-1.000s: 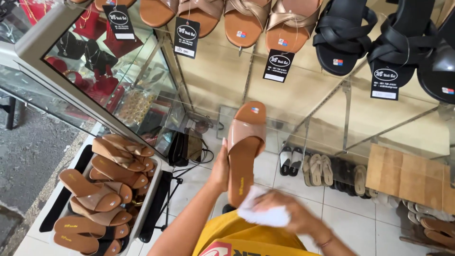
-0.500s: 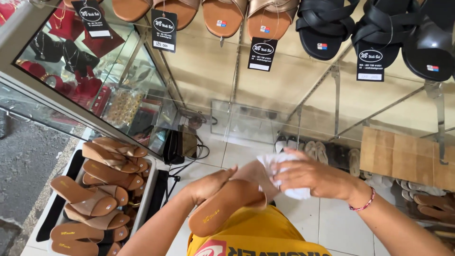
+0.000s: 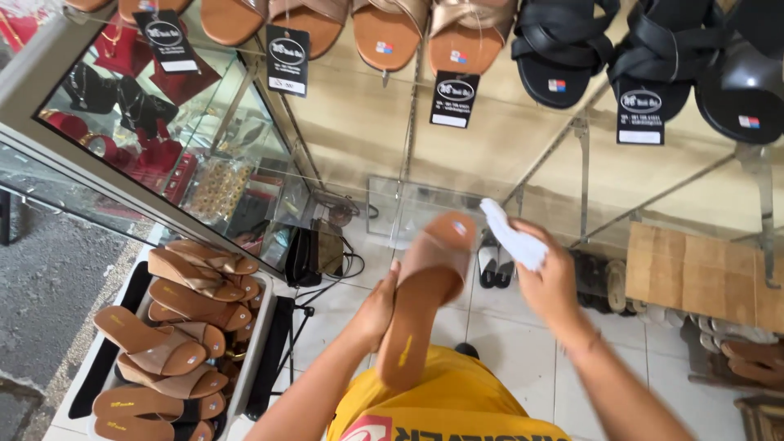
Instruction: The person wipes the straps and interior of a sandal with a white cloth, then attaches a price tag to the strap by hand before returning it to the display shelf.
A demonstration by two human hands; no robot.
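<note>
A tan slide sandal [image 3: 425, 294] is held up in the middle of the view, its footbed facing the camera and its toe end pointing far, above a yellow shirt [image 3: 457, 400]. The left hand [image 3: 377, 309] holds it by its left edge about midway along, the grip pinching the sole with the thumb lying on the footbed side. The right hand [image 3: 549, 273] is just to the right of the sandal's toe end, its grip pressed together around a white cloth [image 3: 510, 237] whose free end sticks out towards the far left, close to the toe of the sandal; whether cloth and sandal touch cannot be told.

Beyond the hands, along the far side, a glass shelf [image 3: 572, 131] carries a row of tan sandals [image 3: 392, 33] and black sandals [image 3: 653, 57] with black hang tags [image 3: 455, 98] below them. On the left stands a glass display case [image 3: 147, 139] with red items inside. Near left, a white tray [image 3: 253, 351] on the floor holds a heap of brown sandals [image 3: 175, 327]. On the right, a wooden board [image 3: 702, 273] lies above more footwear on the white tiled floor [image 3: 506, 343].
</note>
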